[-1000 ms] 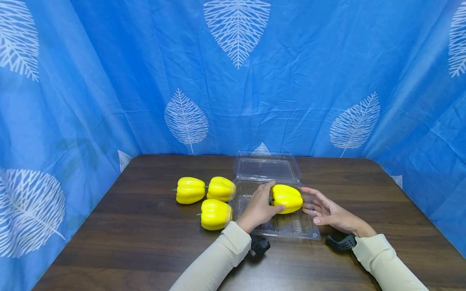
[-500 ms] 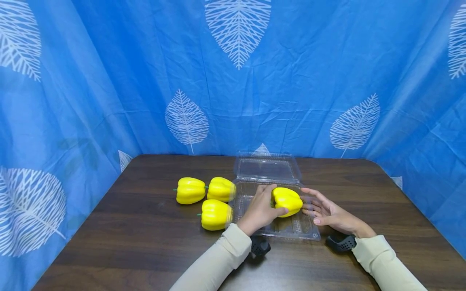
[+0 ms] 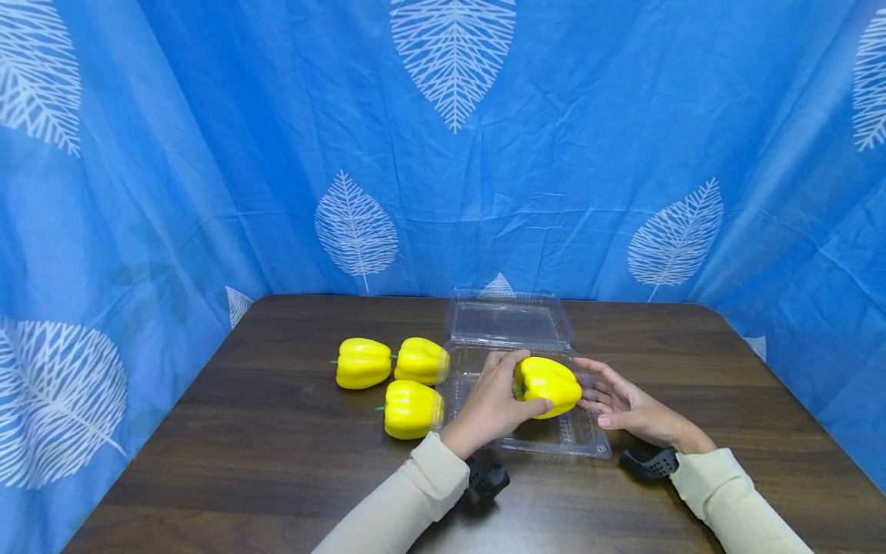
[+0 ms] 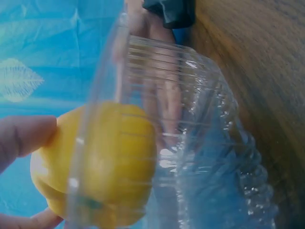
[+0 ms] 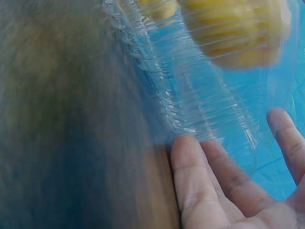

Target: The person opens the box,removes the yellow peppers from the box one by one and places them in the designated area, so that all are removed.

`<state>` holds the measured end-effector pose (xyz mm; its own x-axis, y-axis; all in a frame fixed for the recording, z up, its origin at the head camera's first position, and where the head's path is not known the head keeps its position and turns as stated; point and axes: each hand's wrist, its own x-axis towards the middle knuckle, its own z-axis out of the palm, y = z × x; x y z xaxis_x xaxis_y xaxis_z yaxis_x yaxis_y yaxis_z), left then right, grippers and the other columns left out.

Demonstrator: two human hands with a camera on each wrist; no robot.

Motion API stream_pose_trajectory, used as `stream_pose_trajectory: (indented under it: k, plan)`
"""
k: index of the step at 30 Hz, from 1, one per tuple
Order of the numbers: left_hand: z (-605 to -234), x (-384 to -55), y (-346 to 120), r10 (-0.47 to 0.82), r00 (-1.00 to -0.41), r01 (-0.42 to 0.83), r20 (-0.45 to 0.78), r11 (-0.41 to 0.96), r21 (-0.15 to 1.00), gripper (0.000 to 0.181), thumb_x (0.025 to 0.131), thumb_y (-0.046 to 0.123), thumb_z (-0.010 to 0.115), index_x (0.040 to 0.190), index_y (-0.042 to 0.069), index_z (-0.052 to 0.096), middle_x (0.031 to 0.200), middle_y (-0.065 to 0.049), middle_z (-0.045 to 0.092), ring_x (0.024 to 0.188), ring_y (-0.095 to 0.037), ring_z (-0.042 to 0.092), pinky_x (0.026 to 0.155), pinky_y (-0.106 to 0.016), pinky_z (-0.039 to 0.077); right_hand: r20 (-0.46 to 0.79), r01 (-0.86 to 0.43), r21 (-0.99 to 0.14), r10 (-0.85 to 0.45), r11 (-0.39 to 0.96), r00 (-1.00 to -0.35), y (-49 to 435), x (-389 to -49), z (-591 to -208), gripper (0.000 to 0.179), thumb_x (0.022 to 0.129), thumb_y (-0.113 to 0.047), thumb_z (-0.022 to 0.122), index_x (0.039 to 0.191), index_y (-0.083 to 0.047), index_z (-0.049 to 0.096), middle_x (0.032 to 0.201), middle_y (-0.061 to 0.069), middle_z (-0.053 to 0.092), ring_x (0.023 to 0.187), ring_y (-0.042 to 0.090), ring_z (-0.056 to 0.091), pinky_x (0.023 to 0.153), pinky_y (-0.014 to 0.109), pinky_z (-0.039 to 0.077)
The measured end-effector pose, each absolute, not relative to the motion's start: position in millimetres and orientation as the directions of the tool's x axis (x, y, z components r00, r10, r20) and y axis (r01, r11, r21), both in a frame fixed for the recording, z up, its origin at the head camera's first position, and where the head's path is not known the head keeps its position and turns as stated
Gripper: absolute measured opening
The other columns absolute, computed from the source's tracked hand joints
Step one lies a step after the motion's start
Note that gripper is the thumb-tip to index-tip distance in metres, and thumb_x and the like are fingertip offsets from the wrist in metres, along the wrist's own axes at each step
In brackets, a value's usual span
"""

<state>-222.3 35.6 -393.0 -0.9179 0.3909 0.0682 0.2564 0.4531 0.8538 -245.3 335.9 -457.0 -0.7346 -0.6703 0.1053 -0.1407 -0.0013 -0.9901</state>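
Note:
My left hand (image 3: 490, 400) grips a yellow bell pepper (image 3: 551, 388) between thumb and fingers, over the right part of a clear plastic clamshell container (image 3: 588, 445). The left wrist view shows this pepper (image 4: 114, 152) partly through the ribbed clear wall, its green stem low. My right hand (image 3: 637, 412) is at the container's right side, fingers extended and thumb apart. In the right wrist view its fingertips (image 5: 187, 148) touch or nearly touch the clear wall. The container's lid (image 3: 508, 319) is folded back away from me. Whether the pepper touches the container floor is hidden.
Left of the container, three more yellow bell peppers lie on the dark wooden table (image 3: 228, 454): one at the far left (image 3: 363, 363), one beside it (image 3: 419, 360) and one nearer (image 3: 410, 410). A blue leaf-print curtain (image 3: 554, 154) hangs behind the table.
The pepper in my left hand has moved slightly right and toward me, and its far end has swung a little nearer. My right hand has hardly moved.

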Motion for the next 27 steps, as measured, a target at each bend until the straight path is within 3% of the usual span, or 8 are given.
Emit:
stream_pose_trajectory:
  k: [6,12,18,27]
  plan:
    - [-386.7,-217.6,25.9,0.425,-0.9,0.291,0.096,0.423,0.858,0.076,0.092,0.025,0.088,0.157,0.009,0.052,0.148,-0.014,0.052,0.118,-0.027,0.063,0.092,-0.034,0.061,0.102,-0.145,-0.989,-0.658,0.011,-0.746,335.2,-244.1,-457.2,0.078,0.105,-0.007,0.066,0.169,-0.027,0.027,0.156,-0.017,0.042,0.141,0.002,0.054,0.112,0.025,0.049]
    - [-381.3,-214.3,14.1,0.442,-0.89,0.296,0.112,0.371,0.88,0.075,0.092,0.022,0.088,0.157,0.009,0.051,0.154,-0.013,0.055,0.129,-0.031,0.061,0.104,-0.042,0.059,0.099,-0.127,-0.992,-0.667,-0.006,-0.738,335.2,-243.7,-456.5,0.077,0.106,-0.007,0.064,0.169,-0.027,0.025,0.156,-0.017,0.042,0.14,0.005,0.056,0.113,0.025,0.049]
    - [-380.4,-215.4,2.2,0.43,-0.888,0.316,0.163,0.313,0.895,0.074,0.093,0.022,0.087,0.157,0.009,0.052,0.15,-0.011,0.058,0.13,-0.03,0.06,0.108,-0.047,0.057,0.12,-0.141,-0.99,-0.668,-0.023,-0.734,335.1,-244.7,-457.2,0.08,0.105,-0.005,0.064,0.17,-0.024,0.022,0.158,-0.015,0.044,0.142,0.005,0.055,0.113,0.026,0.048]
    - [-381.8,-217.4,-16.3,0.412,-0.887,0.332,0.211,0.249,0.91,0.074,0.093,0.019,0.087,0.157,0.007,0.052,0.152,-0.013,0.056,0.131,-0.031,0.059,0.106,-0.038,0.058,0.173,-0.165,-0.983,-0.68,-0.078,-0.713,336.8,-247.4,-460.8,0.08,0.106,-0.005,0.061,0.171,-0.022,0.018,0.164,-0.011,0.043,0.147,0.007,0.05,0.116,0.025,0.045]
